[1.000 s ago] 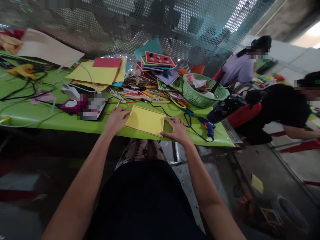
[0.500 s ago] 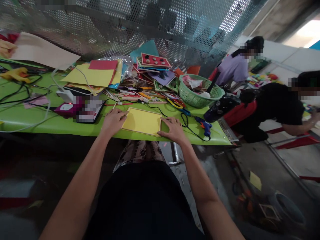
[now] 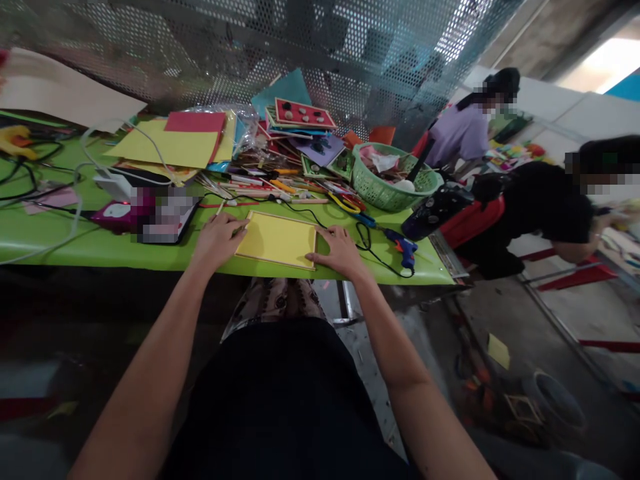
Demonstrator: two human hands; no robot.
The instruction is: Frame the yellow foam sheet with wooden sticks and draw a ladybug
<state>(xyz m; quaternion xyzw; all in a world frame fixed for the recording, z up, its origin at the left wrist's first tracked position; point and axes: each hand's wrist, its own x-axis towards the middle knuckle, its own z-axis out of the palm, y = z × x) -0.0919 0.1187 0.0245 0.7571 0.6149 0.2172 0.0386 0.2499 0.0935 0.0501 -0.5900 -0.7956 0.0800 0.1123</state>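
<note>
A yellow card with a thin pale stick border (image 3: 277, 241) lies flat at the front of the green table, between my two hands. My left hand (image 3: 219, 237) is closed, thumb and fingertips together at the card's left edge. A thin pale stick (image 3: 220, 208) shows just above its knuckles; whether the fingers hold it, I cannot tell. On the right edge rests my right hand (image 3: 340, 252), thumb and fingers spread, with the thumb near the lower corner and the index finger near the upper one.
A blue glue gun (image 3: 404, 250) with a black cord lies right of my hands. Behind are yellow-handled scissors (image 3: 345, 203), a green basket (image 3: 373, 185), loose pens and stacked cards (image 3: 305, 115). Left stands a phone-like device (image 3: 170, 220). Two people sit at the right.
The whole view has shifted slightly, so the table's things appear a little further left. Both hands stay at the card's two ends.
</note>
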